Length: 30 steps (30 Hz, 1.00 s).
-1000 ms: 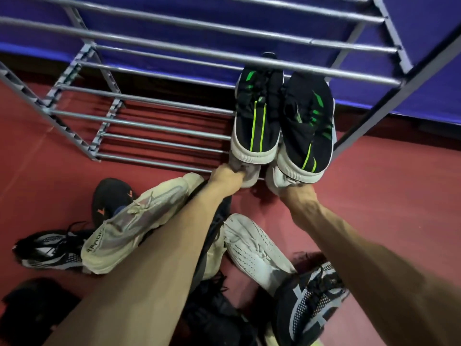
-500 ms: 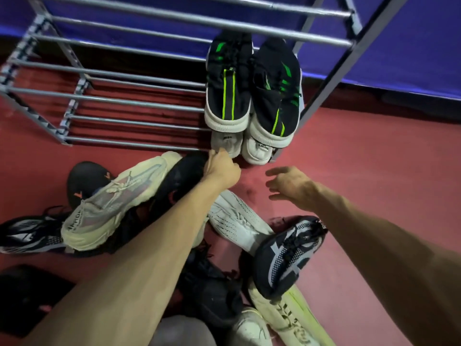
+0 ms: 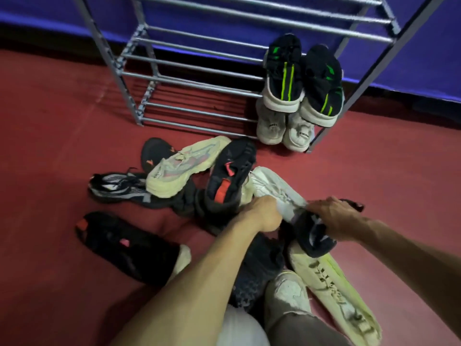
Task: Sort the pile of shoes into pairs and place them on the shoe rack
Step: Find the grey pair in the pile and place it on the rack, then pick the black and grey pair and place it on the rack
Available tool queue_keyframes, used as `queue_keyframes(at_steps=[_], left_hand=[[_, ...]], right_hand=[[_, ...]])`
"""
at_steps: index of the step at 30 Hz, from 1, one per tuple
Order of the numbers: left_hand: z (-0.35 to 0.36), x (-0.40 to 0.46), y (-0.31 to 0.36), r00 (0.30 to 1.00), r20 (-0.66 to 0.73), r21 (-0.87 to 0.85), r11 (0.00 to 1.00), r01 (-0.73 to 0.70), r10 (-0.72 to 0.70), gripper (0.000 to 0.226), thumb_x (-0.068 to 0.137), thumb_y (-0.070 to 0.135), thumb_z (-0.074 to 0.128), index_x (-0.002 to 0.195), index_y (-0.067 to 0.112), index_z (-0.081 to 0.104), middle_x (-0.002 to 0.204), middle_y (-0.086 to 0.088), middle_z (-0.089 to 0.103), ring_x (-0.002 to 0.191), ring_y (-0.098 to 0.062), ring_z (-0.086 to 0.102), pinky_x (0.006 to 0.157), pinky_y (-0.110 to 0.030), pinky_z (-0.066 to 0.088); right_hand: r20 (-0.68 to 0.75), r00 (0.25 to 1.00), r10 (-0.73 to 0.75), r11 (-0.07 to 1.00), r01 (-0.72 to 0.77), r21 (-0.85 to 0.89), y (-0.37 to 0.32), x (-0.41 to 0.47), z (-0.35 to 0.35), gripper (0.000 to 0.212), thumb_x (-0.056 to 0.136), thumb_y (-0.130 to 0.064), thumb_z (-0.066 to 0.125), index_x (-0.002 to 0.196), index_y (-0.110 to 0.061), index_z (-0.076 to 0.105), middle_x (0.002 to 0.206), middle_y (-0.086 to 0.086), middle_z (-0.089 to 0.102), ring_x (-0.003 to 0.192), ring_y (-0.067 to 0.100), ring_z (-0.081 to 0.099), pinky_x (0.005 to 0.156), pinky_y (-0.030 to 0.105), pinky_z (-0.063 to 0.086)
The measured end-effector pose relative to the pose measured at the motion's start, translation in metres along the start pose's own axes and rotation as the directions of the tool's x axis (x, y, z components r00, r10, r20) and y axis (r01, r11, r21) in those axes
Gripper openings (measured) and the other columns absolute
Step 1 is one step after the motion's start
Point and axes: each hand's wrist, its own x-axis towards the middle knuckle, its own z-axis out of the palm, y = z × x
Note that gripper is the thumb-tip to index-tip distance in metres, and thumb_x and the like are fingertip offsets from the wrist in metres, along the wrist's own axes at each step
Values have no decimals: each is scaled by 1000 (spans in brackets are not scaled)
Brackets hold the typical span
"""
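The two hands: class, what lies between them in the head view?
In the head view, the heel end of a white sneaker spans the gap between the left hand and the right hand, which rests on a black-and-white sneaker.

The floor [image 3: 62, 116] is a smooth red-brown surface with a dull sheen, filling most of the head view. It shows faint scuff lines near its upper left area. Behind the floor, along its far edge, stands a blue-purple wall panel [image 3: 50, 23], matte and evenly coloured, spanning the full width of the view. A dark band [image 3: 45, 46] runs between the floor and the blue-purple wall panel, forming a shadowed base strip. The band slopes downward toward the right end of the floor. Lighting is dim and uneven: the floor is brightest at centre and darkens toward its left edge and near corners.
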Motion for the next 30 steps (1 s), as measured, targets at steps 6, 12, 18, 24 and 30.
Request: queue_keyframes(at_steps=[6,12,18,24,30], left_hand=[[-21,-24,-19,997,-83,-62,998,-18,13,22,86,11,45,81,-5,58,108,-28,64,100,-39,62,67,-33,43],[-35,-32,-54,985,-158,-146,988,50,-73,33,88,17,47,97,-9,63,111,-30,64,105,-42,61,85,-39,50],[-76,-45,-90,669,-688,-347,937,37,-282,28,86,14,46,89,5,72,94,-20,73,95,-38,65,82,-37,50],[-128,-42,-191,552,-785,-134,947,293,-282,38,82,2,48,119,1,56,118,-24,59,114,-41,53,97,-44,42],[-138,-34,-252,763,-457,277,742,610,-457,65,87,32,51,144,9,31,151,-11,30,142,-27,24,114,-51,24]], right_hand=[[-67,997,-39,999,38,-9,-10,-1,2,5,89,-28,51,86,-30,48,87,-7,60,92,21,62,79,36,49],[-155,982,110,956,-61,288,-27,3,-24,10,94,-34,51,99,-26,54,83,5,66,72,25,56,68,34,44],[-205,957,205,737,-13,675,-67,9,-70,28,99,-38,43,111,-16,54,98,11,63,88,31,59,78,37,46],[-79,950,303,8,81,997,-120,32,-94,26,91,-28,57,113,-14,52,104,18,68,85,28,65,85,50,55],[54,993,102,354,-87,931,-134,29,-62,31,90,-37,60,114,-18,54,100,6,67,87,20,62,75,33,48]])
